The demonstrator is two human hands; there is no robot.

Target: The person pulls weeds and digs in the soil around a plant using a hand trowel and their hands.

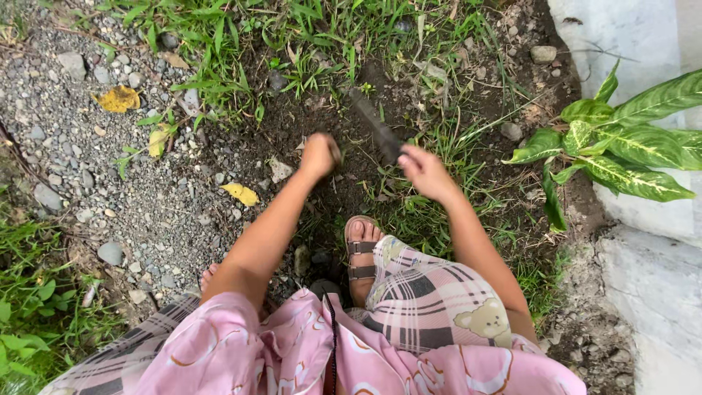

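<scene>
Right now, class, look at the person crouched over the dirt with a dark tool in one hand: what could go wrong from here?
1. The right hand holds a dark blade-like tool pointed at the soil; the closed left hand sits close beside it, so a slip might cut it.
2. The sandalled foot has bare toes just below both hands, exposed if the tool swings back.
3. Loose gravel lies under the other foot, so footing may shift.
</scene>
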